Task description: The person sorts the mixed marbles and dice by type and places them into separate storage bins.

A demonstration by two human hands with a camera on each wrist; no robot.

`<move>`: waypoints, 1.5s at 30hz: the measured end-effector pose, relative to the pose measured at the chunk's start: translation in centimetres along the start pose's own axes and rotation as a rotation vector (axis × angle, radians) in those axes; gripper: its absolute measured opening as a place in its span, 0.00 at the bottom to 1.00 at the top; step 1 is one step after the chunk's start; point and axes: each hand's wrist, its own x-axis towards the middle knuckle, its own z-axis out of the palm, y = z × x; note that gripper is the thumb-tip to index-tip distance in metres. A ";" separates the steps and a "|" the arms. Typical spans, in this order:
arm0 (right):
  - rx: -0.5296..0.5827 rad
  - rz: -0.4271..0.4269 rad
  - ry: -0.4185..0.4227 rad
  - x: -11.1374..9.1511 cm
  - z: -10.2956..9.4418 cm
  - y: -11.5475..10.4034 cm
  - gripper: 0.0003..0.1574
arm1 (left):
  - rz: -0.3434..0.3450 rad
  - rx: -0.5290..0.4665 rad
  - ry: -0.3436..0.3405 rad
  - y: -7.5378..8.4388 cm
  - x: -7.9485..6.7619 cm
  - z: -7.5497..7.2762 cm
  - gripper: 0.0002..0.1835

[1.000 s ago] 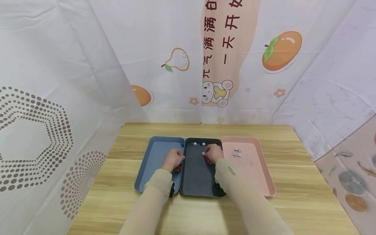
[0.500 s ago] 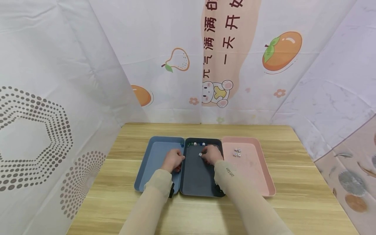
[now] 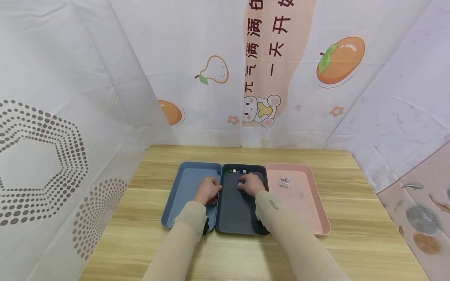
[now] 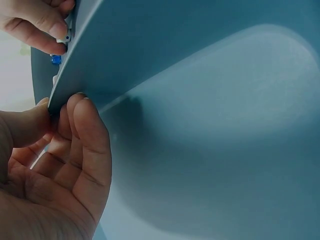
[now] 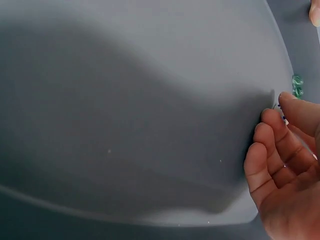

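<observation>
In the head view my right hand (image 3: 252, 184) is over the dark tray (image 3: 235, 214). Its thumb and index finger are at a white die (image 3: 240, 183) with dark spots; the right wrist view shows the die (image 5: 283, 119) pinched between them. My left hand (image 3: 209, 189) is at the side of the blue tray (image 3: 186, 191) bordering the dark one. In the left wrist view that hand (image 4: 70, 155) pinches the tray's rim, thumb on one side and fingers on the other.
Along the dark tray's far wall lie green glassy pieces (image 3: 228, 171), a white die (image 3: 234, 171) and another white die (image 3: 244, 171) beside a blue piece. Small pieces (image 3: 218, 171) sit in the blue tray's far corner. Several white dice (image 3: 284, 182) lie in the pink tray (image 3: 306, 210).
My right hand has carried the white die a little to the left over the dark tray, and its fingertips have shifted around it. The left hand has stayed in place.
</observation>
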 end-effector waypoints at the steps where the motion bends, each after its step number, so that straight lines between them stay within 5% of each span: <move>1: 0.001 -0.001 -0.002 0.0 0.0 0.0 0.21 | 0.001 -0.001 -0.001 0.0 -0.1 -0.1 0.10; 18: -0.043 -0.054 0.048 0.2 0.3 0.3 0.18 | -0.013 -0.014 -0.003 0.1 -0.1 0.0 0.09; 31: -0.085 -0.073 0.082 -0.1 -0.1 0.4 0.03 | -0.009 -0.020 -0.004 0.1 -0.2 -0.1 0.08; 45: 0.038 -0.111 0.120 -1.0 -5.0 2.2 0.15 | -0.016 -0.055 -0.014 0.0 0.1 0.0 0.08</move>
